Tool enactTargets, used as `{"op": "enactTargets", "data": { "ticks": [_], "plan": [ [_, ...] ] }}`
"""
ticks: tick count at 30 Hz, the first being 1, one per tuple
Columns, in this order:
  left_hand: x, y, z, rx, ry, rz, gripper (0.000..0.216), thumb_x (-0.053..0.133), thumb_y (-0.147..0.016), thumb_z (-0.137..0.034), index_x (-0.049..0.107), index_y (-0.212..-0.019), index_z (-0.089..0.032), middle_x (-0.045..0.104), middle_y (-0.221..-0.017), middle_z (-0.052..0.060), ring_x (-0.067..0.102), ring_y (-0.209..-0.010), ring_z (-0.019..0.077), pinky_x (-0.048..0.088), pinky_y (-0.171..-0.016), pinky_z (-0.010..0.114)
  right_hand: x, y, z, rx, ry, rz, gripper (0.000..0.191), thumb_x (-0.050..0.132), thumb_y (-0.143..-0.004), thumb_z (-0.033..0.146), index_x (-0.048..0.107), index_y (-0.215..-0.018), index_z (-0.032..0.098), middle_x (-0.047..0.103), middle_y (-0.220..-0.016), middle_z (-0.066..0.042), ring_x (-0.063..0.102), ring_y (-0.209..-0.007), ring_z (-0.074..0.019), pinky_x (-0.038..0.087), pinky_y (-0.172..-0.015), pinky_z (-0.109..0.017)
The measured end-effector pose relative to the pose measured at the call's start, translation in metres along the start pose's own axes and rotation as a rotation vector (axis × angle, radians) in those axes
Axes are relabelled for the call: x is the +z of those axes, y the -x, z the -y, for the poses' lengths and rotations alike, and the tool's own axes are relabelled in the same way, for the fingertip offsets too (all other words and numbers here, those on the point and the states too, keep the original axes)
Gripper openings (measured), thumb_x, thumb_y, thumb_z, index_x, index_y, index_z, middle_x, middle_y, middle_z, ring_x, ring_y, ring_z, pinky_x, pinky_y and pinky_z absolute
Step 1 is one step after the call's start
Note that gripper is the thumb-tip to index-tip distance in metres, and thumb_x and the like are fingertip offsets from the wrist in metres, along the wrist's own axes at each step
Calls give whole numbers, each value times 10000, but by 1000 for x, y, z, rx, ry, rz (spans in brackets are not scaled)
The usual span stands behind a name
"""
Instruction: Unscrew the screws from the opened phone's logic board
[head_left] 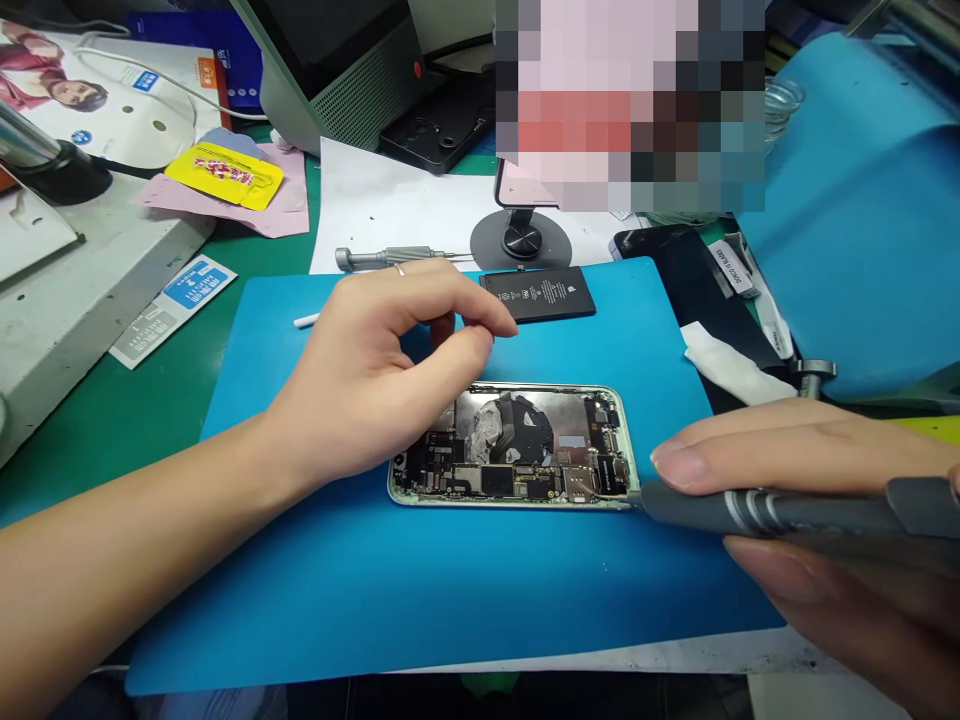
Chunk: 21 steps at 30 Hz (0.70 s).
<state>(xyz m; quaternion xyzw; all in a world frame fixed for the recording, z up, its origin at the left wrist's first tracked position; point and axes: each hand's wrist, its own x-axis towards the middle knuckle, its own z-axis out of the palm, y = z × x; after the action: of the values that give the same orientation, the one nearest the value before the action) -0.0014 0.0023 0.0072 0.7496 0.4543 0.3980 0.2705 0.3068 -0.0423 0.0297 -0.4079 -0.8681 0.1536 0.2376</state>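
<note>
Grey tool (765, 512) pinched in the right hand (817, 448), the left hand (382, 365) arches, loosely half-open, over the opened phone (525, 450).

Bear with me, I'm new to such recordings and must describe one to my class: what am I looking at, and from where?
There is no machine here, just a person working bare-handed. The one picture comes from a camera worn on that person's head, looking forward and down. On the blue mat lies a phone, opened so its insides show, with a flat black battery beyond it. The right hand holds a grey pen-shaped tool that reaches the phone's near right corner; whether it touches is hard to tell. The left hand is curled over the phone's left part, and I see nothing held in it.
</note>
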Motion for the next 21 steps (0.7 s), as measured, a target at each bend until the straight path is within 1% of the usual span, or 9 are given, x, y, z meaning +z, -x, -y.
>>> {"op": "enactTargets", "data": {
  "ticks": [2,3,5,8,11,13,18,19,21],
  "plan": [
    [0,0,1,3,-7,-1,202,655,-911,-183,838,-878,-263,825,-926,-22,753,-850,199,626,-766,333,-6,-7,-6,-148,13,138,549,796,-869,400,678,-1391,524,821,-1007,40,794,-809,-275,755,-856,-424],
    [-1,1,1,1,-9,-1,202,655,-912,-185,839,-884,-265,826,-930,-21,753,-849,201,627,-765,336,-7,-10,-9,-200,26,170,571,786,-870,380,665,-1416,496,826,-1022,43,788,-774,-264,756,-868,-409],
    [-1,1,1,-5,-11,-2,201,655,-914,-190,839,-888,-267,827,-934,-21,754,-847,203,631,-767,338,-9,-13,-12,-248,60,177,600,769,-870,353,646,-1450,444,833,-1044,37,791,-774,-262,755,-900,-385],
    [-1,1,1,-11,-17,0,199,656,-916,-198,839,-887,-272,827,-939,-20,760,-857,208,638,-771,338,-9,-11,-13,-249,60,153,608,752,-861,362,635,-1454,434,838,-1034,31,798,-786,-270,758,-893,-381],
    [-1,1,1,-12,-21,1,200,658,-917,-198,841,-894,-276,829,-952,-20,763,-874,211,640,-777,339,-8,-8,-12,-225,33,172,618,766,-853,380,631,-1446,485,836,-1016,50,793,-755,-274,761,-855,-426],
    [-1,1,1,-11,-20,0,202,655,-918,-195,840,-895,-273,829,-951,-20,759,-869,209,639,-777,341,-8,-7,-12,-200,23,176,629,774,-857,363,631,-1456,494,833,-1037,54,794,-758,-273,761,-859,-438],
    [-1,1,0,-15,-5,-6,206,650,-919,-183,832,-882,-270,826,-938,-23,752,-850,200,634,-768,345,-5,-5,-15,-198,-18,144,649,755,-875,353,627,-1498,477,827,-1053,26,790,-766,-262,764,-880,-389],
    [-1,1,0,-14,-2,-4,205,650,-918,-181,831,-881,-270,825,-940,-23,753,-852,199,634,-769,344,-3,-4,-14,-196,-20,152,648,774,-866,364,638,-1489,485,833,-1049,28,795,-768,-263,767,-849,-382],
    [-1,1,0,-11,0,0,202,652,-919,-185,830,-882,-272,825,-943,-23,752,-852,200,635,-768,344,1,0,-11,-109,-20,87,543,827,-827,415,736,-1353,517,845,-993,47,806,-759,-271,763,-726,-386]
  ]
}}
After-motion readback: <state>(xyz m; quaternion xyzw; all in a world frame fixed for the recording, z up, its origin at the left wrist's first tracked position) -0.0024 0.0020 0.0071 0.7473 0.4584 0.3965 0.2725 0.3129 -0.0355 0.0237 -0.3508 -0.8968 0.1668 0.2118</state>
